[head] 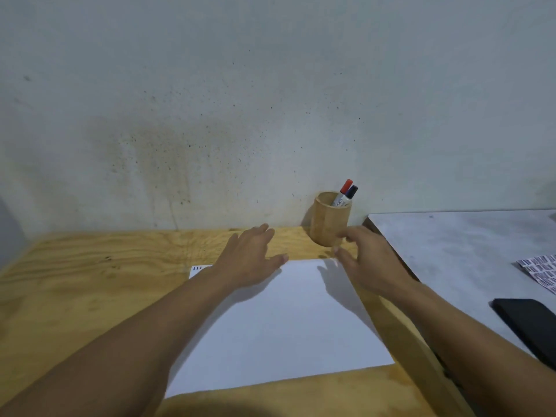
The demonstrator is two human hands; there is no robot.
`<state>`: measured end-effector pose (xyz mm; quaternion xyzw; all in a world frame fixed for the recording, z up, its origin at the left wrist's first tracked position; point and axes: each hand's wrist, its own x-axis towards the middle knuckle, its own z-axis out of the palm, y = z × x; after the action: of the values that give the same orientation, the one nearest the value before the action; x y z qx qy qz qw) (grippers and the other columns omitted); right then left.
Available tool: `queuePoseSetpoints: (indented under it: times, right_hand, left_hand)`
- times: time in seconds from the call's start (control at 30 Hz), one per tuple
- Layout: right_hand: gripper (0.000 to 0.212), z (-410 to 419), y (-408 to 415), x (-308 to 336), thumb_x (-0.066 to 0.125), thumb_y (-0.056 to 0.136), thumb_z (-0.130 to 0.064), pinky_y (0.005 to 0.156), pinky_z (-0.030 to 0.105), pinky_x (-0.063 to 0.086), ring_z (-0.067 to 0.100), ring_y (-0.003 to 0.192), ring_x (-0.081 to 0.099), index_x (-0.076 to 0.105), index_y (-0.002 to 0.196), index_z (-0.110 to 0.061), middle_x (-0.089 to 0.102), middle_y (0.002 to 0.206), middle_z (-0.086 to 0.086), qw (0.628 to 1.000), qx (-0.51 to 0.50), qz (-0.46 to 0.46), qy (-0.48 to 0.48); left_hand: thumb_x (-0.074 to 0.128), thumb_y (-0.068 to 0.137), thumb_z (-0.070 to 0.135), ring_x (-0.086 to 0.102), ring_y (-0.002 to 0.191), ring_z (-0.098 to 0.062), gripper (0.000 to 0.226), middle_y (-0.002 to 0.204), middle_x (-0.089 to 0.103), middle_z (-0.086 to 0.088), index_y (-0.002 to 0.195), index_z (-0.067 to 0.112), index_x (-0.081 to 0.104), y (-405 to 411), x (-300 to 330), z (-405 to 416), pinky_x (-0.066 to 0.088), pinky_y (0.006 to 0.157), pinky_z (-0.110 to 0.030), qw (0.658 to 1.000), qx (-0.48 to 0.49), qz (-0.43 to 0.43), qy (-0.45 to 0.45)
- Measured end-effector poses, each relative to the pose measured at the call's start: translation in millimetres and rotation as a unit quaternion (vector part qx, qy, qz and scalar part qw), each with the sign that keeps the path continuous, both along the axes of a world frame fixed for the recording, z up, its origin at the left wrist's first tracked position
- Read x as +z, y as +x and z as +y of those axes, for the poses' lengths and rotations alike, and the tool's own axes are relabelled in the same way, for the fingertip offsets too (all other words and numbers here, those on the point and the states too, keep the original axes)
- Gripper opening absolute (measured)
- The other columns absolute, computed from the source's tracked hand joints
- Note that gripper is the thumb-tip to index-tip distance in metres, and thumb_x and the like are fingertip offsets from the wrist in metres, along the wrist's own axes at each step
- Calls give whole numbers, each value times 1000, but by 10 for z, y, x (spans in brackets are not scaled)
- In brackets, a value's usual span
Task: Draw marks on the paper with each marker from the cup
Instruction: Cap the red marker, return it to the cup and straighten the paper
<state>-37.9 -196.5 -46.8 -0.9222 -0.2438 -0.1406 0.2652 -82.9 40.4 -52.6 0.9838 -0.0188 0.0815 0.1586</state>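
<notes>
A white sheet of paper [279, 326] lies on the wooden table [75, 284]. Small dark marks show at its far left corner. A round wooden cup [329, 222] stands at the back by the wall, holding a red-capped marker [345, 187] and a dark blue-capped marker [351, 191]. My left hand [251, 257] rests flat on the paper's far edge, fingers spread, holding nothing. My right hand [365, 260] hovers over the paper's far right corner, just in front of the cup, fingers curled apart and empty.
A grey tabletop [451, 251] adjoins the wooden table on the right. On it lie a black phone [529, 326] and a patterned sheet [541, 272]. A stained wall [210, 115] stands right behind the cup.
</notes>
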Motion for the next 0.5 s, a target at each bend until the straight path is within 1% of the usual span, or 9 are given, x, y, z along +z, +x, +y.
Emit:
queuePoseSetpoints:
  times: [0.07, 0.13, 0.2, 0.27, 0.37, 0.43, 0.5]
  right_hand:
    - [37, 49, -153, -99, 57, 94, -36, 91, 31, 45, 21, 116, 58, 60, 127, -19, 64, 127, 1, 998, 22, 39, -53]
    - [46, 83, -302, -160, 51, 96, -42, 102, 33, 39, 20, 129, 49, 54, 136, -18, 56, 141, 0, 993, 25, 66, -92]
    - [53, 96, -453, -197, 47, 97, -44, 111, 34, 31, 21, 140, 39, 48, 142, -17, 46, 151, 3, 989, 34, 82, -118]
    - [55, 91, -602, -229, 44, 98, -45, 113, 34, 27, 21, 142, 34, 46, 144, -16, 44, 152, 4, 985, 45, 78, -145]
    - [57, 67, -791, -278, 38, 95, -52, 107, 41, 32, 25, 134, 39, 50, 133, -13, 52, 140, 6, 981, 49, 82, -171]
    - [60, 44, -895, -307, 36, 92, -55, 103, 43, 34, 29, 129, 41, 50, 126, -7, 53, 136, 10, 979, 41, 88, -182]
    - [62, 11, -977, -331, 34, 93, -57, 104, 43, 31, 30, 131, 39, 47, 129, -7, 50, 139, 11, 975, 40, 95, -197]
  left_hand:
    - [45, 83, 61, 28, 143, -22, 69, 156, 31, -7, 133, 13, 45, -180, -46, 59, 26, 112, -46, 1000, 10, 16, 8]
    - [45, 86, 60, 19, 147, -21, 71, 159, 22, -5, 141, 15, 38, -353, -98, 103, 19, 116, -47, 999, 20, 36, 8]
    - [45, 89, 58, 13, 149, -20, 74, 161, 16, -3, 147, 16, 29, -537, -137, 118, 13, 119, -48, 998, 25, 55, 8]
    - [41, 87, 63, 10, 149, -19, 78, 162, 13, -2, 148, 16, 27, -720, -168, 111, 11, 119, -48, 998, 30, 58, 20]
    - [38, 87, 66, 6, 150, -19, 78, 162, 9, 0, 148, 17, 26, -1002, -210, 64, 7, 120, -46, 997, 48, 52, 23]
    - [33, 86, 69, 2, 150, -18, 79, 163, 7, 1, 147, 19, 26, -1201, -253, 27, 4, 121, -47, 997, 62, 48, 20]
    - [29, 84, 73, -2, 150, -18, 83, 163, 5, 1, 148, 20, 24, -1372, -292, 6, 3, 121, -48, 996, 72, 54, 25]
